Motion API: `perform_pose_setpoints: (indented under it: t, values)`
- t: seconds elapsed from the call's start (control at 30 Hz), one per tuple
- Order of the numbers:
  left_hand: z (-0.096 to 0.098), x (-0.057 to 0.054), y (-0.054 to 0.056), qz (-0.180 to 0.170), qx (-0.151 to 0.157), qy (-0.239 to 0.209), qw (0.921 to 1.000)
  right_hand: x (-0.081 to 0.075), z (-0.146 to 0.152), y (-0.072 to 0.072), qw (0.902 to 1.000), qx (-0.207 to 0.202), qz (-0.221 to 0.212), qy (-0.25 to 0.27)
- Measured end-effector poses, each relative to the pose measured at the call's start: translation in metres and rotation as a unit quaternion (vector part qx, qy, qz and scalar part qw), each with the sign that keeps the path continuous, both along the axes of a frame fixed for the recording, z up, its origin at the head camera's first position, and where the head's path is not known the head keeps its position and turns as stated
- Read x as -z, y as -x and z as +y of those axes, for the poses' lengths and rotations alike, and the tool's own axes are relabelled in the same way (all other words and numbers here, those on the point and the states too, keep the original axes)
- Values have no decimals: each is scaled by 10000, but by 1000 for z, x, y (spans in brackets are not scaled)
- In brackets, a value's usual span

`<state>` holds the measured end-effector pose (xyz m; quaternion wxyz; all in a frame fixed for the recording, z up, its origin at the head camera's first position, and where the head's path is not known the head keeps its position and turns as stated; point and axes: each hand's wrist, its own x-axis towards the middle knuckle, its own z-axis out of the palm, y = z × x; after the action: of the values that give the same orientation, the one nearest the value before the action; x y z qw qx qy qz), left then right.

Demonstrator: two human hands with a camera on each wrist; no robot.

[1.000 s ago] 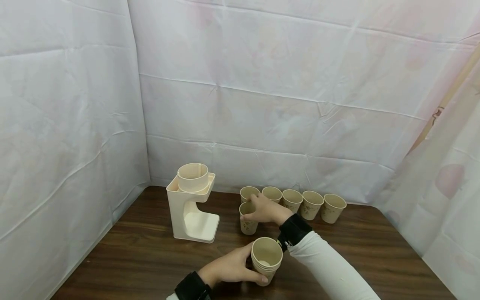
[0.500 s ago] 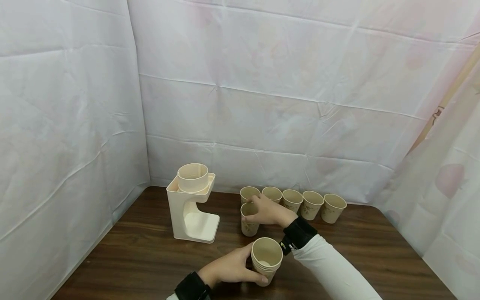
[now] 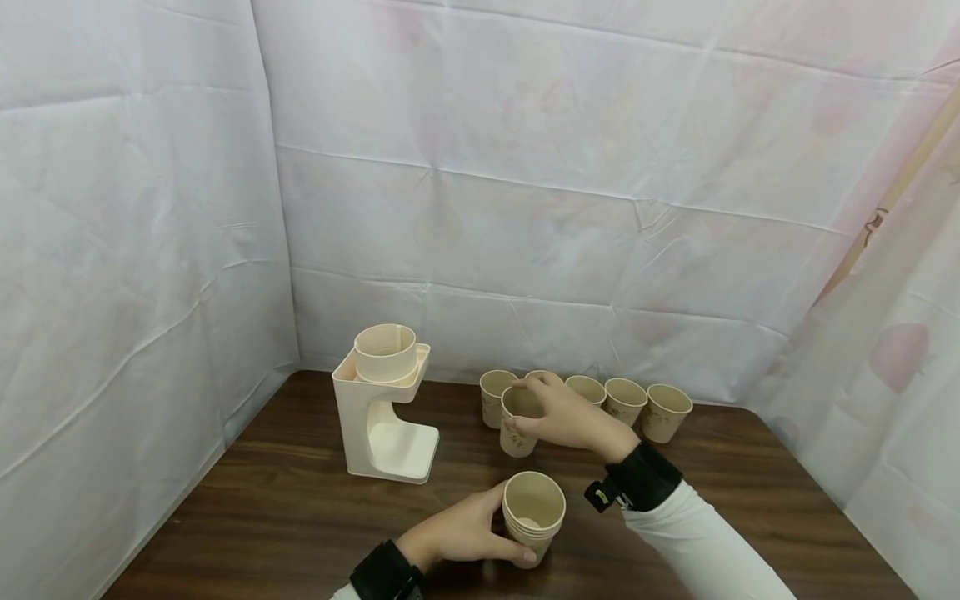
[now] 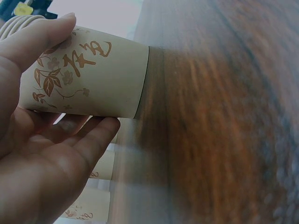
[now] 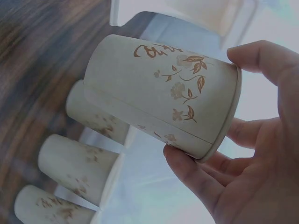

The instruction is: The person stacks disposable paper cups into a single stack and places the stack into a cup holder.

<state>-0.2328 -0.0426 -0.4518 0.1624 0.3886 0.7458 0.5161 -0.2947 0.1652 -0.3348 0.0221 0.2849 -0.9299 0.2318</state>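
Cream stand (image 3: 354,437), on bench (image 3: 262,517). Nested cups (image 3: 542,535), right of stand, nearer the person; left hand (image 3: 468,529), grip curled round them. Single floral cup (image 3: 513,439), right of stand; right hand (image 3: 567,417), grip pinching near rim, bench contact unclear. Five-cup row (image 3: 624,406), right of stand.

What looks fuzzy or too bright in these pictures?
Left wrist view: the brown wood-grain tabletop is blurry, with pale shine; right wrist view: the beige flower-printed paper cup is fairly sharp, three beige paper cups beyond look softer, and the white fabric backdrop is washed out; head view: evenly lit, mostly clear.
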Motion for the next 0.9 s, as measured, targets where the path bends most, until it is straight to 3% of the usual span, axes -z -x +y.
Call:
perform_pose_setpoints:
  t: [0.3,0.57,0.73,0.9]
  values:
    - [2,0,-1,-99,127,-160,9997,-26,20,-34,9992,43,388,-29]
    - [3,1,0,-104,213,-214,9995,-44,32,-66,9981,-175,587,5]
    - [2,1,1,-278,299,-271,9988,-48,36,-83,9969,-370,699,59]
    - [2,1,1,-239,217,-170,9993,-46,38,-95,9964,-523,646,170]
